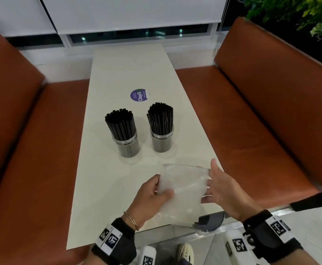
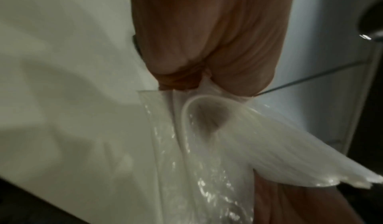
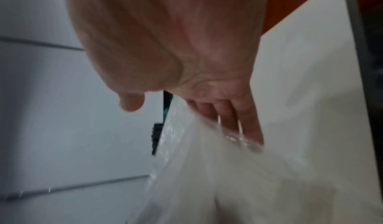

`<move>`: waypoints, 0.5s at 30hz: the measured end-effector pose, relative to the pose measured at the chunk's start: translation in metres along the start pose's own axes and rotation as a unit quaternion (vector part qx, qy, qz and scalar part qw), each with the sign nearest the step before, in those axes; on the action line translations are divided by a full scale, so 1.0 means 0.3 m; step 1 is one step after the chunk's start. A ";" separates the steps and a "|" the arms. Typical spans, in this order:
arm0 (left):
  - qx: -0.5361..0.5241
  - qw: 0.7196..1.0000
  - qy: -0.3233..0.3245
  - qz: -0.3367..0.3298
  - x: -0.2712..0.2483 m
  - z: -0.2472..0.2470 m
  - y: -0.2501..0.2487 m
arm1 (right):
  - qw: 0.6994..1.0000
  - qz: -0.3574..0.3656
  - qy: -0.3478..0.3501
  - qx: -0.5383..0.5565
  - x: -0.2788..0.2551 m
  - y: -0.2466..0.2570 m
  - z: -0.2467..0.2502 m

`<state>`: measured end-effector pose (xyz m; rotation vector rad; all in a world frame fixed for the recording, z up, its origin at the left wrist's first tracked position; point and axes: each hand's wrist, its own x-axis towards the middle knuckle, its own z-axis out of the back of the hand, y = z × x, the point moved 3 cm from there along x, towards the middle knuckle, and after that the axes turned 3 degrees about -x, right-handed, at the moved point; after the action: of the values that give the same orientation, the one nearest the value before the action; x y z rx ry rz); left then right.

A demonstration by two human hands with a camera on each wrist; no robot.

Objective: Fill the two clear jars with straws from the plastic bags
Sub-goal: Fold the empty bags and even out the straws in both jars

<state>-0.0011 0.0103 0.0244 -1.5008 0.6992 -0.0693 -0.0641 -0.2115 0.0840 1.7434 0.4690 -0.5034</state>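
Two clear jars stand mid-table, the left jar [image 1: 127, 145] and the right jar [image 1: 162, 140], each packed with upright black straws [image 1: 121, 122]. Near the table's front edge both hands are on a limp, see-through plastic bag [image 1: 185, 186] in which no straws show. My left hand [image 1: 163, 186] pinches the bag's left side, thumb on top. In the left wrist view its curled fingers [image 2: 180, 78] bunch the bag [image 2: 207, 162]. My right hand [image 1: 210, 176] touches the bag's right edge with the thumb raised. Its straight fingers [image 3: 244, 121] lie along the bag [image 3: 207, 170].
The white table [image 1: 129, 69] runs away from me between two orange benches [image 1: 32, 150] [image 1: 252, 121]. A round purple sticker [image 1: 139, 95] lies behind the jars. A dark object [image 1: 210, 220] sits at the table's near right corner, partly under the bag.
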 end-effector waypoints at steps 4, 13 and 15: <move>0.038 0.998 -0.047 -0.036 -0.021 -0.019 -0.024 | 0.987 0.037 0.001 -0.154 0.024 -0.035 -0.044; -0.140 0.986 0.004 0.087 -0.033 0.014 -0.036 | 0.987 0.075 -0.034 -0.135 0.040 -0.060 -0.032; -0.166 0.980 0.024 0.103 -0.030 0.030 -0.045 | 0.988 0.074 -0.046 -0.130 0.040 -0.060 -0.027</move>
<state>0.0008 0.0208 0.0394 -1.7392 0.9357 0.1766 -0.0635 -0.1990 0.0643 1.4846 0.3206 -0.3964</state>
